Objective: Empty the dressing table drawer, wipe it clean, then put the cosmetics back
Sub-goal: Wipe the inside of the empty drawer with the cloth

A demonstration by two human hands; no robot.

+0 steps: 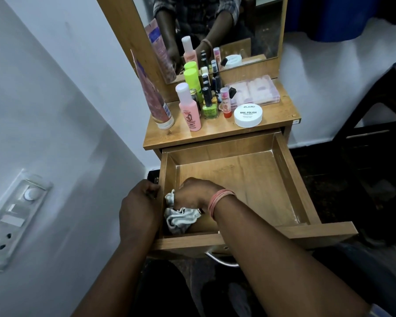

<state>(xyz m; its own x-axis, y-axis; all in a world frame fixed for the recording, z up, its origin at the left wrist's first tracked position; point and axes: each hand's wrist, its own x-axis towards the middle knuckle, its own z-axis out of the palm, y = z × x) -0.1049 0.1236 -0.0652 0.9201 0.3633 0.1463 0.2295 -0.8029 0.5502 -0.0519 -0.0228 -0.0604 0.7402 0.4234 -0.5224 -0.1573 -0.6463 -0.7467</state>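
- Fingers [188,186] of the right hand [192,195] are curled tight round a crumpled pale cloth [181,217], pressing it into the near-left corner of the drawer [249,179]; soft, ribbed-looking fabric, bunched in folds beneath the palm.
- Just left of those fingers, the left hand [140,202] hooks over the drawer's left wall, fingers bent round the edge and steadying it.
- Risk right here, as I judge it: the drawer is pulled far out, so a hard downward scrub could tip or strain it; that bracing hand is what guards against this.
- Ahead and to the right of the fingers, the drawer floor is smooth wood-grain laminate, boxy, with pale dusty streaks along the seams; corners like these are easy to miss.
- Beyond the fingers, up on the bench [169,136], the cosmetics wait: a round white tub [248,115] marked nail polish, a pink bottle [190,110], a tall pink tube [156,97], a clear flat plastic case [253,90], and a green nail polish bottle [209,106] among other small ones.
- They stand crowded and slim, glossy plastic and glass; a jolt to the bench could topple them like skittles into the open drawer.
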